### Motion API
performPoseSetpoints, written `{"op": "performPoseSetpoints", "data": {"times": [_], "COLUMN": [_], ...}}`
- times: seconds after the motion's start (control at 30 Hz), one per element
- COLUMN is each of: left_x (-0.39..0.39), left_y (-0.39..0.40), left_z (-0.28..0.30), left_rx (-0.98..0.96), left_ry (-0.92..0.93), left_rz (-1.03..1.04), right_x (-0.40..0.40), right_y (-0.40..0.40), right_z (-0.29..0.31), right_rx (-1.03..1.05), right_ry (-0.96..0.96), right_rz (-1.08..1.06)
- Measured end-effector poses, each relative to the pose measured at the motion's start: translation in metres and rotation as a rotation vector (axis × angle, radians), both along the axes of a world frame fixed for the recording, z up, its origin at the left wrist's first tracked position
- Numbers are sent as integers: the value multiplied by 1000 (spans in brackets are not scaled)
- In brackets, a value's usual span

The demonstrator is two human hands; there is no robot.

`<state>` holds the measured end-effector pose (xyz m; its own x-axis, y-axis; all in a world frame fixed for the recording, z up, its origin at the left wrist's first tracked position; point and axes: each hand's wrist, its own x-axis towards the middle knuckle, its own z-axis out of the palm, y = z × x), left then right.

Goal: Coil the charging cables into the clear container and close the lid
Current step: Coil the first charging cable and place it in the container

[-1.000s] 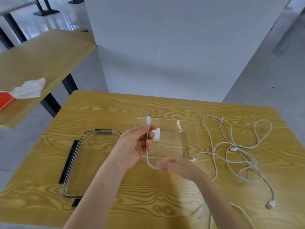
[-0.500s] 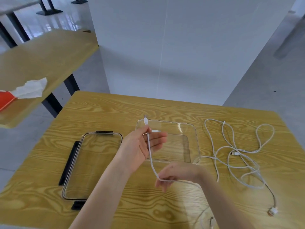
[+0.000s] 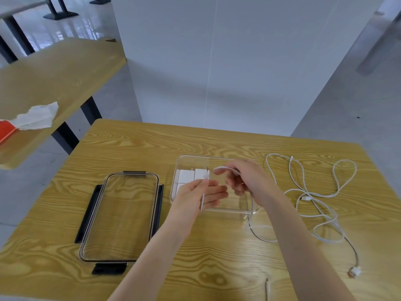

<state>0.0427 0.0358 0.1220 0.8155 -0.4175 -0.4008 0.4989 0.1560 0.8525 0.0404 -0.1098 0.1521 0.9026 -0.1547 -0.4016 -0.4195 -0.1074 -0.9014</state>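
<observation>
The clear container (image 3: 252, 210) sits mid-table with white charger blocks (image 3: 187, 177) in its left end. My left hand (image 3: 200, 195) hovers over its front, thumb pinning a white cable against straight fingers. My right hand (image 3: 245, 181) is above the container, fingers curled round the same white cable (image 3: 251, 216), which loops over it and trails down onto the table to the front right. The clear lid (image 3: 121, 218) with black clips lies flat to the left.
A second white cable (image 3: 312, 195) lies tangled on the right side of the wooden table (image 3: 217, 268), ending in a white plug (image 3: 354, 272) near the front right. Another table with crumpled tissue (image 3: 35, 116) stands at far left.
My right hand rose from the table's front up over the container, carrying the cable in a loop around my left hand. The left hand shifted slightly right.
</observation>
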Motion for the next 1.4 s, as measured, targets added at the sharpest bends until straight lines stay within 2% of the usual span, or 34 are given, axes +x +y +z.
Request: {"op": "performPoseSetpoints", "data": {"times": [0.07, 0.13, 0.2, 0.27, 0.33, 0.43, 0.53, 0.67, 0.83, 0.97, 1.03, 1.13, 1.3, 1.4], "left_x": [1, 3, 7, 11, 13, 12, 17, 26, 23, 26, 27, 26, 16, 7], "left_y": [-3, -5, -4, -1, 0, -1, 5, 16, 16, 20, 22, 21, 12, 6], "left_z": [-4, -3, -1, 0, 2, 3, 3, 6, 8, 6, 6, 7, 2, -2], "left_rx": [8, -50, -153, -216, -237, -263, -328, -322, -363, -447, -484, -458, -214, -50], "left_ry": [-38, -16, 78, 178, 231, 271, 226, 172, 204, 256, 274, 247, 81, 22], "left_rz": [30, 58, 93, 106, 98, 126, 161, 121, 86, 133, 145, 112, 29, -32], "right_x": [-10, -22, -31, -37, -39, -38, -40, -42, -34, -42, -46, -47, -36, -22], "right_y": [11, 22, 32, 36, 36, 27, 12, 2, -8, -26, -37, -47, -37, -30], "right_z": [15, 18, 7, -9, -22, -39, -55, -73, -86, -91, -97, -108, -94, -67], "right_rx": [-77, -252, -382, -360, -246, -150, -68, -86, -130, 24, 14, -164, -548, -578], "right_ry": [-91, -187, -299, -336, -274, -107, 92, 197, 247, 239, 253, 240, 105, 14], "right_rz": [88, 198, 225, 193, 234, 447, 617, 718, 670, 653, 575, 433, 175, 11]}}
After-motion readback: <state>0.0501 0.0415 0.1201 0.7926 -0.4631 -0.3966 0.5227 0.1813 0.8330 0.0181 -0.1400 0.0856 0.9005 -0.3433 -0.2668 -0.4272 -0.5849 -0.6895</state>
